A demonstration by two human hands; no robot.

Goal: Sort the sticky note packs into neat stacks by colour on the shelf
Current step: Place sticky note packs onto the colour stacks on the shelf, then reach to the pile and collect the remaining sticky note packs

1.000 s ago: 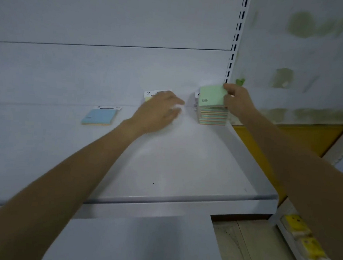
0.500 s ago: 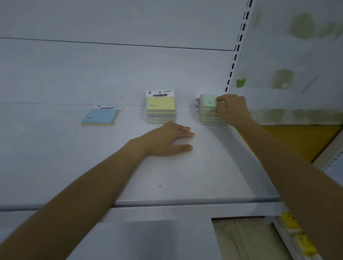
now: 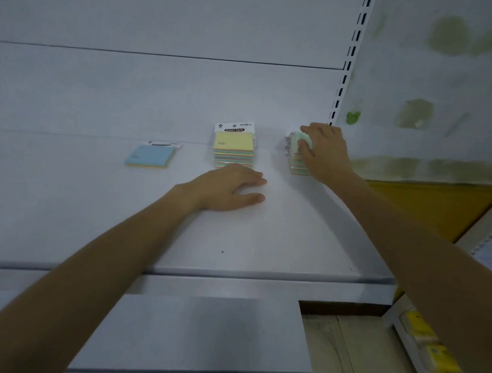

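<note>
The green-topped stack of sticky note packs [image 3: 296, 163] stands at the back right of the white shelf [image 3: 264, 240], under the right hand [image 3: 325, 152]. Its fingers [image 3: 308, 129] curl over the far edge of the top pack and the thumb presses its near side, gripping it. Just left of those fingers stands the yellow-topped stack [image 3: 233, 149], whose white header card [image 3: 233, 127] reads "STICKY NOTE" on a red band; the smaller print is too blurred to read. The left hand [image 3: 227, 188] lies flat on the shelf just in front of that stack, fingers straight and together, thumb apart. Well left of it lies a single blue-topped pack [image 3: 150, 155]. Behind the right fingers rises a slotted upright [image 3: 350, 56].
</note>
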